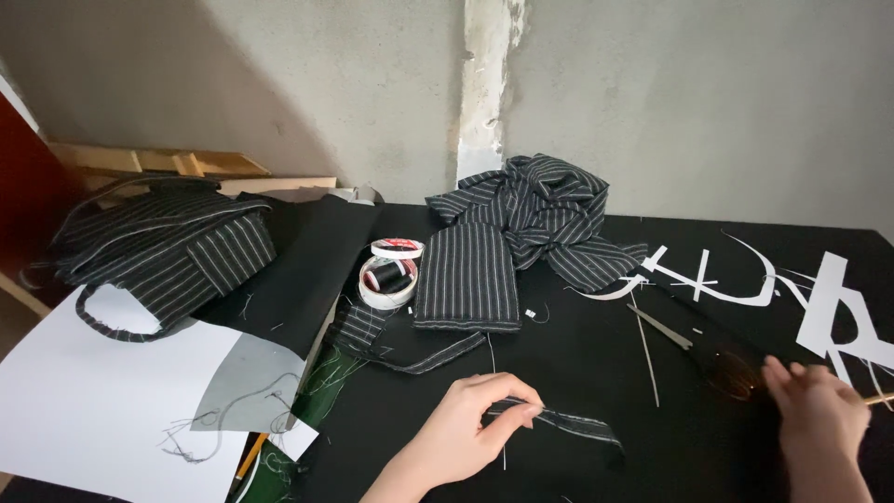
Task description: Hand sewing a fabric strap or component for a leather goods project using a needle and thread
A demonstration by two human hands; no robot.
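Note:
My left hand (466, 433) pinches one end of a narrow dark striped fabric strip (573, 425) that lies on the black table (577, 359). My right hand (819, 419) rests at the right edge beside the brownish handles of a pair of scissors (708, 349), whose blades point up-left. A thin tan stick (880, 399) pokes out past the right hand; whether the fingers grip it is unclear. Farther back lies a folded striped cloth piece (466, 275) below a crumpled heap of the same striped fabric (545, 214).
Two white tape rolls (391, 270) with a black thread spool sit left of centre. Striped garment pieces (163, 247) and black cloth lie at left over white paper sheets (93, 391). White paper offcuts (819, 298) are scattered at right. A grey wall stands behind.

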